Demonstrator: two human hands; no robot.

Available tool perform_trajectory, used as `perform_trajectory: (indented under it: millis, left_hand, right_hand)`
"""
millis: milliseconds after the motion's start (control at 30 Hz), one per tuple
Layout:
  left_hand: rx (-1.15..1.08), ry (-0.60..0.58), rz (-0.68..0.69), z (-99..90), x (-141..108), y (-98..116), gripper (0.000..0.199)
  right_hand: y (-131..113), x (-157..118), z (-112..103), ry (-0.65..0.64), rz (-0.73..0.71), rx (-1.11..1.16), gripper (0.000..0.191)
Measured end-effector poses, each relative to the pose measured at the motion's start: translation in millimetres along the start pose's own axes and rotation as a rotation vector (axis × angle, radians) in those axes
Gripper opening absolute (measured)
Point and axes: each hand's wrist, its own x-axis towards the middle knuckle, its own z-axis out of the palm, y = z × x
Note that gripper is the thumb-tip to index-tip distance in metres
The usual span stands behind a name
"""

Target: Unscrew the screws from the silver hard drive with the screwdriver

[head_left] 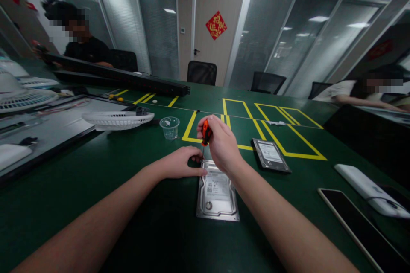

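A silver hard drive (218,196) with a white label lies flat on the green table in front of me. My right hand (221,138) is closed around an orange and black screwdriver (206,132), held upright. Its thin shaft points down to the drive's far left corner; the tip is too small to make out. My left hand (183,163) grips that same corner, thumb across the top and fingers at the far edge. Beyond my right forearm lies a second hard drive (271,155). A clear plastic cup (169,129) stands past my left hand.
Yellow tape rectangles (303,155) mark the green table. At right are a phone (355,226) and a white device (368,187) with a cable. White fan parts (118,120) and a long black bar (128,77) occupy the left. Two other people sit across the table.
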Motion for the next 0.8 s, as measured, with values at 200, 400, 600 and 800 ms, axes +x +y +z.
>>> perform_trajectory:
  millis: [200,400,600,800]
  left_hand:
    - [-0.002,-0.003,-0.016,0.0,0.0,-0.9,0.044]
    - [-0.001,0.015,-0.026,1.1,-0.2,-2.2,0.047]
    - [-0.004,0.013,-0.028,1.4,-0.2,-1.1,0.046]
    - [0.01,0.001,-0.008,0.4,0.1,-0.8,0.045]
  right_hand:
    - [0.7,-0.8,1.7,0.009,0.032,0.044,0.029]
    - [0.0,-3.4,1.0,-0.049,0.024,-0.06,0.036]
    - [2.6,-2.0,-0.8,0.024,0.006,-0.051,0.034]
    - [1.9,-0.3,-2.4,0.056,0.039,-0.024,0.033]
